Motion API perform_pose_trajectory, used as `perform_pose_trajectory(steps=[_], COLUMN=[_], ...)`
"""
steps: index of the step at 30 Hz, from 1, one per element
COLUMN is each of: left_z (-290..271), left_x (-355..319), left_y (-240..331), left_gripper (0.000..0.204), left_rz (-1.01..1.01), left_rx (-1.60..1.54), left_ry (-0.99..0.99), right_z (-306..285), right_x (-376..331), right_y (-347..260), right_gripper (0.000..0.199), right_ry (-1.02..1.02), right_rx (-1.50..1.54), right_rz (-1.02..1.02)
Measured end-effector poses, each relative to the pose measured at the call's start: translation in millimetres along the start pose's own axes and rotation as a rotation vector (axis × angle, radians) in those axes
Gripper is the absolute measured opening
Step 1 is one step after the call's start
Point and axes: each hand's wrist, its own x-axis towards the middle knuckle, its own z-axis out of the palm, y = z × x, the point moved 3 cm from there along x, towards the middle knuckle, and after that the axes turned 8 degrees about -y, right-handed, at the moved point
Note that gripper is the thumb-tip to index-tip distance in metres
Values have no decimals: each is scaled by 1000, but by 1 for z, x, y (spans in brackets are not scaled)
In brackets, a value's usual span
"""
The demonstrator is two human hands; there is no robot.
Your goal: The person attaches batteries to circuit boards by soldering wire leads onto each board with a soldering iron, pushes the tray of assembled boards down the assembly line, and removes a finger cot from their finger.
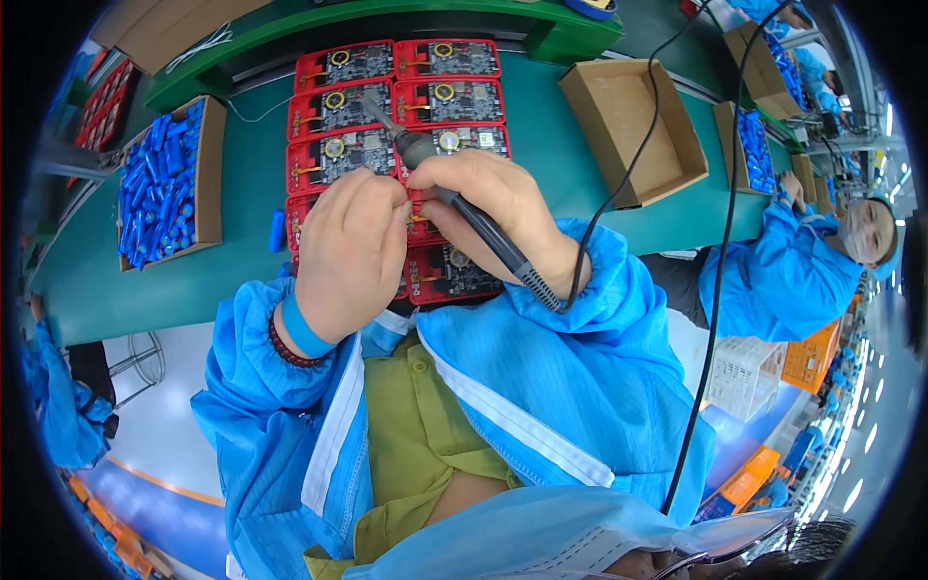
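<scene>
Closely over the boards: iron in one hand, fingers pinched in the other

Now the right hand (483, 198) grips a black pen-shaped soldering iron with a grey tip (440, 184) like a pencil, tilted so the tip points onto the red tray of grey circuit boards (396, 106) on the green bench (242, 184). The left hand (348, 251) rests on the tray, fingers pinched together; I cannot tell what they hold. A cardboard box of blue cylindrical cells (166, 184) lies at the left, within reach.

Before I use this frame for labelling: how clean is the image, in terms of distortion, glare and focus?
Head view: strong fisheye, so the green bench edge bends and the corners go black; even light, no harsh glare on the red circuit boards; right hand and soldering iron are sharp; the rim is smeared.
</scene>
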Motion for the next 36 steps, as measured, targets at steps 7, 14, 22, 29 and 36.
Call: perform_pose_trajectory(steps=[7,14,22,29,36], left_z=[3,7,12,10,11], left_x=[5,5,9,17,17], left_y=[6,6,10,24,27], left_gripper=[10,12,11,11,9], left_rz=[36,40,12,50,52], left_rx=[26,-37,-98,-159,-188], left_ry=[46,43,9,47,10], right_z=[-6,-18,-20,-29,-44], right_x=[-3,-5,-9,-14,-26], right_y=[-2,-9,-9,-21,-28], right_gripper=[34,41,40,39,39], right_ry=[112,61,129,191,166], right_rx=[32,-37,-48,-126,-164], right_rz=[-14,-92,-52,-85,-78])
